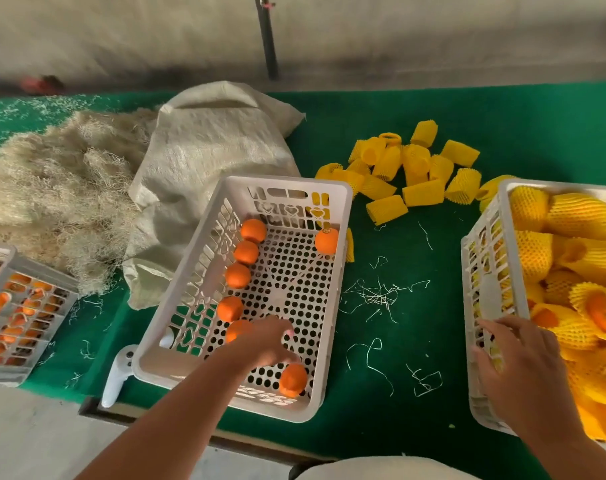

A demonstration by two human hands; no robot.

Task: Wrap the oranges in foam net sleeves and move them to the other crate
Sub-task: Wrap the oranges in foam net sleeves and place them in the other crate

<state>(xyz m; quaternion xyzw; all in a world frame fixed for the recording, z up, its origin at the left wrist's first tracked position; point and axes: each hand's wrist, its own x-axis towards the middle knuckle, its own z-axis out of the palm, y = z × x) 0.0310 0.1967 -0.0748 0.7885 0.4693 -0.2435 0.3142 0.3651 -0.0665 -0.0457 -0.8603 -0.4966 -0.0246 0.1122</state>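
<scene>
**While reaching: loose fruit may roll**

While left hand [265, 342] hangs spread inside the middle crate [324, 344], gripping nothing, right hand [518, 367] rests flat-fingered on the sleeved-fruit crate [485, 292]. Bare oranges [237, 275] lie scattered; foam sleeves [421, 168] beyond. Risk: a nudged orange rolls away across the perforated floor.

Your left hand [266, 344] reaches into the middle crate [332, 306], fingers spread over the oranges [238, 276] lined along its left wall; another orange [293, 380] lies just beside your fingertips; your right hand [516, 368] rests on the right crate [485, 289], full of sleeved oranges [578, 216]; loose sleeves [422, 192] lie on the green desk [415, 327].
</scene>
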